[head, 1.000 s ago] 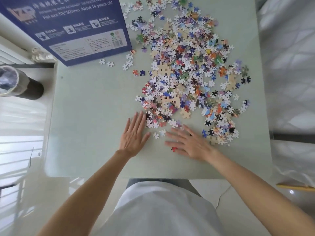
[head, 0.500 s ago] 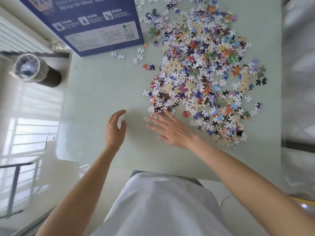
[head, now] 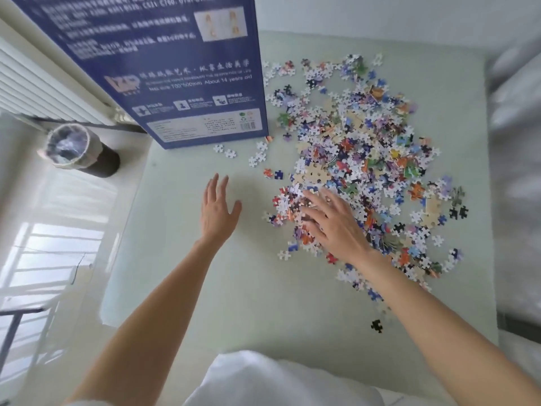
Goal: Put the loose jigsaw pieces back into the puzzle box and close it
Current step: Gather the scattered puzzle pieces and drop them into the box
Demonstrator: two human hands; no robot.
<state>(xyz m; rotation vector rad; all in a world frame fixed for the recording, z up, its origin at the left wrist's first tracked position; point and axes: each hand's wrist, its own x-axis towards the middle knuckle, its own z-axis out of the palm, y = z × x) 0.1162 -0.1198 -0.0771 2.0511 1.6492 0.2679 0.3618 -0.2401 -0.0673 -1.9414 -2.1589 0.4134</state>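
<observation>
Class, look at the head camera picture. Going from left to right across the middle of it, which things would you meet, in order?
Lined waste bin → left hand → lone orange and blue jigsaw pieces → right hand resting on the pile → two black pieces at the pile's right edge.

The only readable print is on the blue puzzle box [head: 164, 68], which lies beyond the left hand [head: 218, 210] and to the far left of the right hand [head: 336, 222]. On the panel facing the camera, a white line reads "Net size 700*500mm About 14 years old". Above it runs a row of larger white Chinese characters beside a pale logo, too blurred to spell out. Nearer the left hand, a white label strip carries a barcode and small recycling symbols; its fine print cannot be read.
</observation>
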